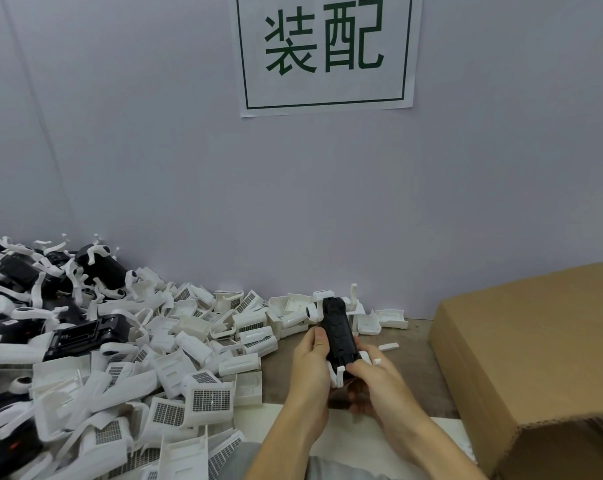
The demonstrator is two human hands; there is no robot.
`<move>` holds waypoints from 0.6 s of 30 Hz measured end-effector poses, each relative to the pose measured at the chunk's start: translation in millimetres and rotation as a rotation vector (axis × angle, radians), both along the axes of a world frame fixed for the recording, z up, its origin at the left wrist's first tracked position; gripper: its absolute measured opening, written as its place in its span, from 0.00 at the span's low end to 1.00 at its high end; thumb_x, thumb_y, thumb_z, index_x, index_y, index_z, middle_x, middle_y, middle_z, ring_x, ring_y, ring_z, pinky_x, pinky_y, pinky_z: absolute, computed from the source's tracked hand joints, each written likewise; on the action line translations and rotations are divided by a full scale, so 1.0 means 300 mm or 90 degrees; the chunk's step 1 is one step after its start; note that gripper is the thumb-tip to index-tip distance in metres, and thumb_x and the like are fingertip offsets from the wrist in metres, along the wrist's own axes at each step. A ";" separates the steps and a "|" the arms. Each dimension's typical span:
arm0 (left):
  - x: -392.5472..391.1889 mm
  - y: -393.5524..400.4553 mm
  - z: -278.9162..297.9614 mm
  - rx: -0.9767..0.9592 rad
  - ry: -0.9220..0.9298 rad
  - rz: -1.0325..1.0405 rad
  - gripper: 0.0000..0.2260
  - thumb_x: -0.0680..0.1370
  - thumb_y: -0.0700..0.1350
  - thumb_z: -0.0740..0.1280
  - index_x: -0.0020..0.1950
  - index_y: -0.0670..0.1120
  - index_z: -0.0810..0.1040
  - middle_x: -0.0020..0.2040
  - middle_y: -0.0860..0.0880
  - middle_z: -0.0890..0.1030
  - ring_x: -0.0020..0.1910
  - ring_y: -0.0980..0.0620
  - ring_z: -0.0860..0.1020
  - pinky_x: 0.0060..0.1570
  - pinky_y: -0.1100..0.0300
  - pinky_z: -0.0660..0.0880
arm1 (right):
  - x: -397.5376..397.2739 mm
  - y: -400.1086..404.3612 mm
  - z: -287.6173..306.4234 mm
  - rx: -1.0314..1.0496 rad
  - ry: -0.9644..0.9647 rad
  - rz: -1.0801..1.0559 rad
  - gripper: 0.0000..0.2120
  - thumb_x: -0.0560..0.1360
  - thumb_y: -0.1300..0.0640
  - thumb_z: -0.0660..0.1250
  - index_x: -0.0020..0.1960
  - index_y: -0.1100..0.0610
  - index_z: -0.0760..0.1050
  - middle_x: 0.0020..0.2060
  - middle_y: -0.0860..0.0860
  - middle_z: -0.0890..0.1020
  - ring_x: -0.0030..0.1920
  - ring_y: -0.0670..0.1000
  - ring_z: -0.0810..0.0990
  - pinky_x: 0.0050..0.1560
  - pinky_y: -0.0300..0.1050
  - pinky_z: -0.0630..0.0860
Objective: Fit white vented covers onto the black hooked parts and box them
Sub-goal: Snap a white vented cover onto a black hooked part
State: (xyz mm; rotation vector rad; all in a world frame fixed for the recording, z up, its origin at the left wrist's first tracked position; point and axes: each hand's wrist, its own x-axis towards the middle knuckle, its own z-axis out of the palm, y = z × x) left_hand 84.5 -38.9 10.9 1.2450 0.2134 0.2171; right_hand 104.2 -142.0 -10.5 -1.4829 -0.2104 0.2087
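Over the surface [414, 344], both hands, left hand [312, 362] and right hand [374, 375], grasp one black hooked part [338, 334]; fitting seems underway. Next: seat a white vented cover [210, 398], then the cardboard box [535, 358].

A long black hooked part [338, 336] with white hooks at both ends stands tilted above the table. White vented covers [189, 386] lie piled at left, and a brown cardboard box [532, 362] sits at right.
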 end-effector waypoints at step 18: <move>-0.015 0.002 0.029 -0.107 0.027 0.001 0.16 0.86 0.49 0.56 0.62 0.42 0.79 0.55 0.36 0.84 0.49 0.39 0.81 0.47 0.49 0.78 | -0.040 0.000 0.035 -0.065 -0.028 -0.032 0.11 0.80 0.59 0.62 0.56 0.46 0.77 0.33 0.52 0.82 0.32 0.51 0.76 0.29 0.41 0.70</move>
